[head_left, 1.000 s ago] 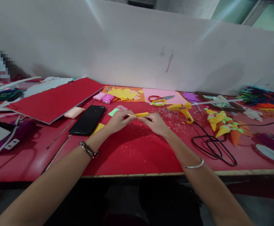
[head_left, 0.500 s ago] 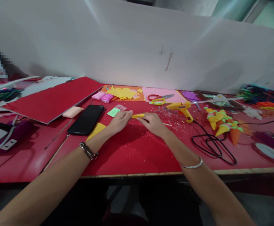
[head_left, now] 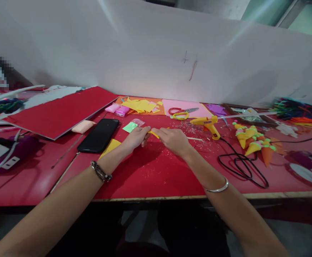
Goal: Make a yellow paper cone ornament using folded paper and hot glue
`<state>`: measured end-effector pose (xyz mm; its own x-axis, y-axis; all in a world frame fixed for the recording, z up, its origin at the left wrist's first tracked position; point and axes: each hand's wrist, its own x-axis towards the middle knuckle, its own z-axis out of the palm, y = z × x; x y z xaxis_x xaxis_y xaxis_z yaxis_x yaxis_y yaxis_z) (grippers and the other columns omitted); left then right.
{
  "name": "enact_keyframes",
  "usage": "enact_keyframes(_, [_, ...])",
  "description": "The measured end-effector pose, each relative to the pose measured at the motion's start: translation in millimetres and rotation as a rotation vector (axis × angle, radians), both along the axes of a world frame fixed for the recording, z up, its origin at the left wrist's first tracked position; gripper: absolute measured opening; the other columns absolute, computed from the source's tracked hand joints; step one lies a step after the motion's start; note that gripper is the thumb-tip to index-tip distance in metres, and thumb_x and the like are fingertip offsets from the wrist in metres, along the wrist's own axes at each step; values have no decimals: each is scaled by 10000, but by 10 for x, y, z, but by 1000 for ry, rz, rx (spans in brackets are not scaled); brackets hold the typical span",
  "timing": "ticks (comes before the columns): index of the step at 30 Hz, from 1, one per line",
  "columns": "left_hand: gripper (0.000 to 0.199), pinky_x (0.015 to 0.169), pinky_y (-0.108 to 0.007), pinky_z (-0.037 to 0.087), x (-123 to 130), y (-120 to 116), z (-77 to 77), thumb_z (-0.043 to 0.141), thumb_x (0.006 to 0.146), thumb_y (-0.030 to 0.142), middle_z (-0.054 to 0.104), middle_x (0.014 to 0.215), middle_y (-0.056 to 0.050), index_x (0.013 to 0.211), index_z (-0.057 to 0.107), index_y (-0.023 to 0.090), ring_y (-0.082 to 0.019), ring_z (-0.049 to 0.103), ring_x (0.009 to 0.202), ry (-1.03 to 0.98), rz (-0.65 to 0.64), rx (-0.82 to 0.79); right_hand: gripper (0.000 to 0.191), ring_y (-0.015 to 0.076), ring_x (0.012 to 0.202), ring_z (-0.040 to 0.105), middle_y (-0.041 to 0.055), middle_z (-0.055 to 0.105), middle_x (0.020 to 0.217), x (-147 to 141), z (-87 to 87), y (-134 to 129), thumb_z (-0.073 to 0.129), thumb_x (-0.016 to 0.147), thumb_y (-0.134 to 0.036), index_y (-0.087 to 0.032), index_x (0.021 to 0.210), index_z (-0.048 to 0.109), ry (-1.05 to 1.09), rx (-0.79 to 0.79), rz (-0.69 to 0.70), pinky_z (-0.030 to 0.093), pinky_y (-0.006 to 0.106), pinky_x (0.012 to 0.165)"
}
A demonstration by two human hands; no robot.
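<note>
Between my two hands is a narrow piece of yellow paper, rolled or folded, above the red table. My left hand pinches its left end, fingers closed. The fingers of my right hand are closed round its right side and hide part of it. Just behind my left hand lie a green packet and a clear plastic one. A flat yellow sheet rests partly behind my left forearm. To the right of my right hand lies a thin white stick.
A black phone lies at left, near a large red board. Scissors sit on pink paper at the back. A yellow glue gun with a looping black cord and several small yellow and orange cones are at right.
The yellow paper has turned in my fingers and now slants down to the right. My right hand has rolled further over it, and my left fingers have curled under.
</note>
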<state>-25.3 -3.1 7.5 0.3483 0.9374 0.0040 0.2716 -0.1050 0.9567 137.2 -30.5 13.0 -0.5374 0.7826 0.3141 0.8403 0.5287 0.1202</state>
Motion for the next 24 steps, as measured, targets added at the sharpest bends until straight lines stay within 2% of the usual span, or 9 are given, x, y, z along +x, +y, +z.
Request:
enact_keyframes(3, [372,461,-222,278,-53,41,17,341,834,334,421,434,29,504,395,170,-86,386,434,161,23,430,308,150,829,582,51,642,992,-7,-39,34,335,885,-262,-206,1106,543,324,-92,52,381,232,651])
enact_keyframes(5, [305,498,-218,272,-116,84,29,393,823,331,482,540,21,585,472,157,-87,404,508,271,-30,673,298,128,781,592,39,664,925,-11,-50,48,348,884,-286,-182,1029,586,512,-173,129,389,215,658])
enact_keyframes(7, [276,509,-220,258,-181,125,39,428,815,345,497,575,20,634,516,156,-87,403,528,375,-110,805,294,113,724,595,31,676,867,-14,-54,53,365,877,-296,-170,989,606,618,-238,186,397,205,648])
enact_keyframes(9, [318,499,-222,245,-221,145,48,431,819,360,468,521,26,589,507,154,-83,387,499,422,-153,846,286,116,761,601,38,674,913,-15,-63,55,387,866,-296,-168,994,609,665,-257,210,407,210,678])
enact_keyframes(11, [389,492,-215,260,-220,132,56,399,836,366,440,451,31,517,462,151,-76,390,459,390,-159,789,282,128,849,599,52,655,996,-14,-83,60,398,860,-285,-167,1020,599,676,-236,217,411,219,729])
enact_keyframes(14, [442,474,-200,316,-157,74,59,354,849,388,425,367,40,478,421,158,-73,429,392,257,-140,530,290,141,902,592,65,641,1032,-8,-115,70,390,865,-273,-158,1052,581,579,-169,192,407,224,757])
enact_keyframes(21, [388,457,-203,393,-28,46,-39,421,802,410,293,294,83,494,347,186,-83,447,330,-133,-60,-177,348,184,787,599,106,646,949,-8,-18,-3,276,900,-244,-175,1181,470,9,-34,-20,381,256,604])
enact_keyframes(23, [377,452,-210,392,-19,52,-55,420,799,398,270,301,89,496,328,192,-80,415,318,-157,-47,-261,335,185,756,594,99,647,915,-17,10,-19,286,890,-205,-179,1171,468,-36,-34,-34,357,253,573])
enact_keyframes(24, [380,449,-212,385,-20,53,-52,406,804,399,277,303,84,493,333,192,-82,410,318,-131,-41,-235,322,183,760,591,93,645,923,-21,14,-19,295,888,-209,-185,1150,480,-11,-41,-36,349,250,571])
